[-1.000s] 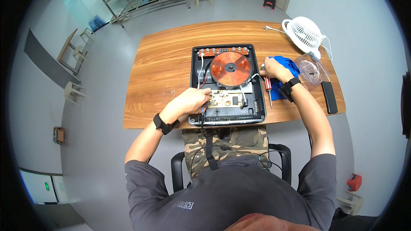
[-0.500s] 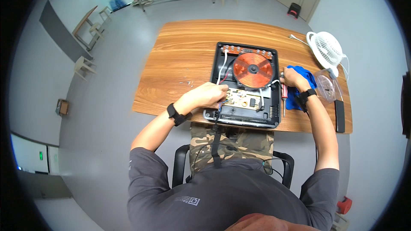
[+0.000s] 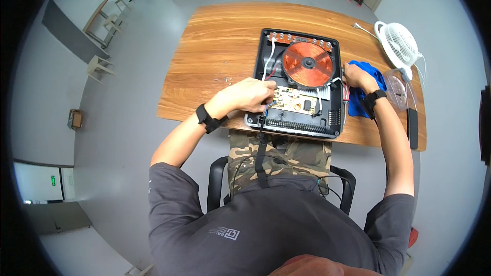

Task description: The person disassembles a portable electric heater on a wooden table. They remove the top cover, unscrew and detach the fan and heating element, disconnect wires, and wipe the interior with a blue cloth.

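An induction cooker with its top off lies in front of me, its black housing (image 3: 296,125) holding a round copper coil (image 3: 309,63) and a pale circuit board (image 3: 293,100). Pinched together at the board's left edge are the fingers of my left hand (image 3: 254,94), near a white wire and blue wires; what they grip is hidden. My right hand (image 3: 359,78) is curled at the housing's right edge, over a blue cloth (image 3: 360,108). I cannot make out what its fingers hold. Just below them, a red-handled screwdriver (image 3: 346,94) lies alongside the housing.
Several small screws (image 3: 224,79) lie on the wooden table (image 3: 215,36) left of the cooker. To the right are a white fan (image 3: 397,46) with its cord, a clear plastic piece (image 3: 398,91) and a black slab (image 3: 412,129).
The view has tilted, so the table appears higher. Both hands stay near the same parts of the cooker, with only slight finger shifts.
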`<state>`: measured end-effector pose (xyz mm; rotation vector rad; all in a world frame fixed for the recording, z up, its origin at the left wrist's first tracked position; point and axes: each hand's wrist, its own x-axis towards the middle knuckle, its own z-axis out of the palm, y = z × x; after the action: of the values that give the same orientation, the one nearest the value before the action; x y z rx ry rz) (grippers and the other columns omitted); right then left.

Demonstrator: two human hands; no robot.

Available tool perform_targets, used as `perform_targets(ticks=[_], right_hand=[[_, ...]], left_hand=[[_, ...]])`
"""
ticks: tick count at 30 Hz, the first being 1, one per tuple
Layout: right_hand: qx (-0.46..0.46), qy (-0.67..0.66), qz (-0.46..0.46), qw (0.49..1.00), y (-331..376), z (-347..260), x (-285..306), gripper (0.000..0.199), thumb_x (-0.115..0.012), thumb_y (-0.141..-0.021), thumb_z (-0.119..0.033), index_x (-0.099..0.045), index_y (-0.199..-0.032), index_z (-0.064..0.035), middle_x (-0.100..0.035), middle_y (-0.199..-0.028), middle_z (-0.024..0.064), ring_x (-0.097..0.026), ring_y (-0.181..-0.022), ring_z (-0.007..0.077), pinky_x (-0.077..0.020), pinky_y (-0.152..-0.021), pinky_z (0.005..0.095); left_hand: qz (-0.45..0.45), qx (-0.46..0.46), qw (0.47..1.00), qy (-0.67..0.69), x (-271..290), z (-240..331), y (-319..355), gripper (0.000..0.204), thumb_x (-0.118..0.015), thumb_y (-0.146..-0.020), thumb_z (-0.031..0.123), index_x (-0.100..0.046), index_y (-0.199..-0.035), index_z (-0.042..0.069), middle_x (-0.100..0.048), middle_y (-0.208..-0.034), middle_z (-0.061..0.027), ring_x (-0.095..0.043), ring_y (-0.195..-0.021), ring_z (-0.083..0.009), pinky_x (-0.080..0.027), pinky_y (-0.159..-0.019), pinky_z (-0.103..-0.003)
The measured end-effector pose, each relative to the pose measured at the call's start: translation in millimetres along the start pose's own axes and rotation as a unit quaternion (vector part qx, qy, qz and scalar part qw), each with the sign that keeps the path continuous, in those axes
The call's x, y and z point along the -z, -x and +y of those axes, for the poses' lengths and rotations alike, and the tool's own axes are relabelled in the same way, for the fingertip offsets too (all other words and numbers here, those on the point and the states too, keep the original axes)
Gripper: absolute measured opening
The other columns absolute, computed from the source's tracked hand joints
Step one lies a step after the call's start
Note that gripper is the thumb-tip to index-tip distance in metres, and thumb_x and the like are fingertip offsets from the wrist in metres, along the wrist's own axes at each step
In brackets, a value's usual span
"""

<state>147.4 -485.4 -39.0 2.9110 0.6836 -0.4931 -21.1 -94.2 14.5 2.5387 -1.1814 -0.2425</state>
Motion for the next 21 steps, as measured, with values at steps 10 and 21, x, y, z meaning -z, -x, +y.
perform_targets(ticks=[10, 21], right_hand=[[-0.006, -0.029, -0.015, 0.999, 12, -14, 18, 0.045, -0.062, -0.096, -0.035, -0.062, -0.114, 0.0061, -0.07, -0.106, 0.0274, -0.067, -0.104, 0.0415, -0.0552, -0.085, 0.0464], [0.014, 0.0, -0.014, 1.0, 2, -6, 10, 0.04, -0.064, -0.093, -0.028, -0.061, -0.11, 0.0075, -0.071, -0.099, 0.0279, -0.069, -0.098, 0.0414, -0.055, -0.081, 0.0467]], left_hand=[[-0.037, 0.021, 0.998, 0.043, 6, -4, 0, 0.013, -0.073, -0.082, 0.01, -0.065, -0.091, 0.005, -0.059, -0.098, -0.0075, -0.064, -0.093, -0.0318, -0.052, -0.078, -0.045], [0.014, -0.025, 0.999, -0.036, -1, 3, 2, 0.02, -0.076, -0.077, 0.013, -0.063, -0.088, 0.002, -0.055, -0.096, -0.0095, -0.063, -0.087, -0.0327, -0.052, -0.073, -0.046]])
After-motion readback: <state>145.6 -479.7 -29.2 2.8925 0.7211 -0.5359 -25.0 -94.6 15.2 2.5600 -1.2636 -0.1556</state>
